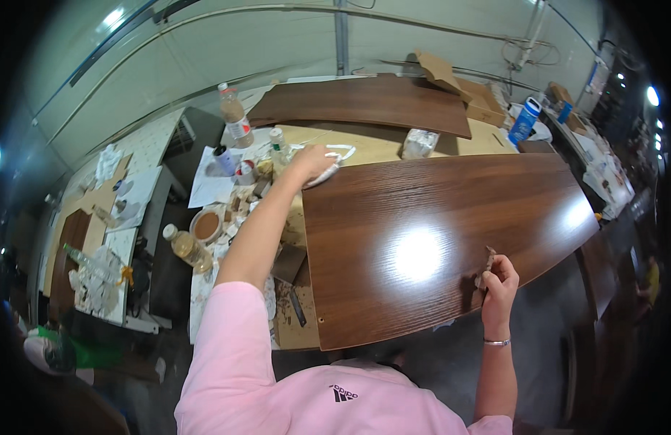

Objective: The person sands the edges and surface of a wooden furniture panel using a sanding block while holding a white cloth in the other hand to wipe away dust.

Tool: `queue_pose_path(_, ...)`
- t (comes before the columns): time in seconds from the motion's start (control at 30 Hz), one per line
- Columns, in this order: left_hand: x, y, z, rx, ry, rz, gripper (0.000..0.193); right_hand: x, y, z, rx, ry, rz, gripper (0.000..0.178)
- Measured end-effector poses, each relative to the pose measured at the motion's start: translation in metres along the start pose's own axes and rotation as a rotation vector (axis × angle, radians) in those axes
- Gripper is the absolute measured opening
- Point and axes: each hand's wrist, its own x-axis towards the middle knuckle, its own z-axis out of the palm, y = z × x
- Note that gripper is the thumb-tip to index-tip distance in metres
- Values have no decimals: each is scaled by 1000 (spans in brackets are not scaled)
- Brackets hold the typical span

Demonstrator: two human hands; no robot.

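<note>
A large dark brown wood-grain board (364,217) lies in front of me, with bright light reflected on its surface. At its far left corner my left hand (312,165) is closed on a white cloth (328,172), part of which trails out beyond the fingers. Over the board's near right part, my right hand (500,281) pinches a small, thin, brown-stained tool (489,259) upright. The lower end of that tool is hidden by the fingers, and its exact kind is unclear.
Left of the board stand bottles (234,116), (188,249) and a tub of brown paste (206,225). A dark-handled tool (298,306) lies by the board's left edge. Behind are another brown board (364,101), a wrapped block (420,143), a cardboard box (483,101) and a blue can (525,120).
</note>
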Motion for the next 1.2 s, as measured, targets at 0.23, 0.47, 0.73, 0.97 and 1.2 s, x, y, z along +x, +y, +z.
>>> queue_pose_path(0.23, -26, -3, -13, -279, 605, -35, 33, 12, -10, 2, -138, 27, 117, 11)
queue_pose_path(0.47, -212, 31, -30, -924, 657, 57, 27, 90, -24, 141, -485, -286, -41, 22)
queue_pose_path(0.73, -321, 22, 31, -899, 385, 30, 27, 137, 33, 328, -1022, -420, -424, 24)
queue_pose_path(0.97, -355, -3, 48, -904, 379, -119, 26, 141, 40, 322, -1138, -317, -403, 18)
queue_pose_path(1.2, -346, -4, 48, -1039, 398, -143, 23, 205, 40, 188, -1415, 5, -338, 18)
